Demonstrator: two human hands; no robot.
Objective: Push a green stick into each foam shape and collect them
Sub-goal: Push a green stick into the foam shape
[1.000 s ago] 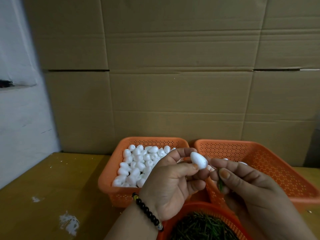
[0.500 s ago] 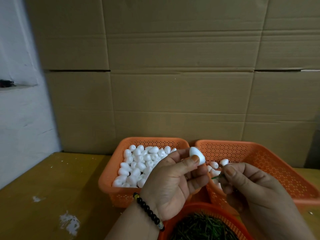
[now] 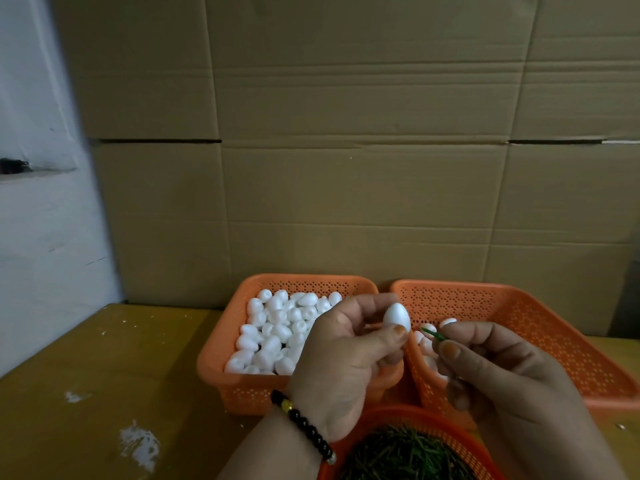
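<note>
Item, stick-fitting: left hand [image 3: 341, 362] pinching a foam egg [image 3: 397, 317] above the basket gap, right hand [image 3: 498, 372] pinching a green stick [image 3: 433, 334] just beside it; best aim the tip at the egg's blunt end, push straight, squeeze lightly.

Bare table [image 3: 104, 358] lies open left; three orange baskets [image 3: 221, 358] crowd the middle.

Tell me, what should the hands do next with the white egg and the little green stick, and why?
Probably push the green stick into the foam egg. The left hand holds the egg up, the right hand pinches the stick aimed at it, and a small gap separates them.
</note>
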